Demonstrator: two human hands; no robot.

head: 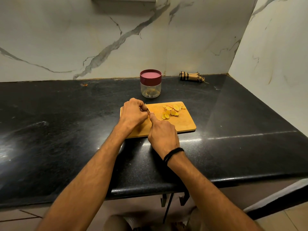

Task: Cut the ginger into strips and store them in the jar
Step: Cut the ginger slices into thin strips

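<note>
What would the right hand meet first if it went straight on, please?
Most likely the left hand, curled just ahead of its forefinger beside the knife; depth is hard to judge.

1. Left grip (133, 112): back up, fingers curled under, tips toward 3 o'clock. Whatever they pinch is hidden.
2. Right grip (162, 132): at 5 o'clock of the left grip, nearly touching it, curled round a knife (147, 109), with the index finger (152, 118) laid straight toward 11 o'clock.
3. Both forearms are bare. The left comes in from 7 o'clock and the right from 5 o'clock, converging at the grips.
4. Both wrists are roughly straight.
</note>
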